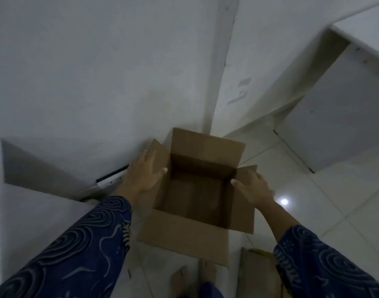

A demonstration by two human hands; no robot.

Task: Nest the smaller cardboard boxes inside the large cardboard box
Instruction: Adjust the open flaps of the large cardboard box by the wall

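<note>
Sleeves frame our view; our left hand (144, 177) and right hand (254, 187) lie open, pressing the side flaps of the large cardboard box (195, 190) outward. It stands empty on the tiled floor (335, 190) by the wall. Likely light, stiff; grip the walls.

White tiled floor (345, 190) (one bright glare spot (284, 201)) meets white walls (87, 72).
</note>
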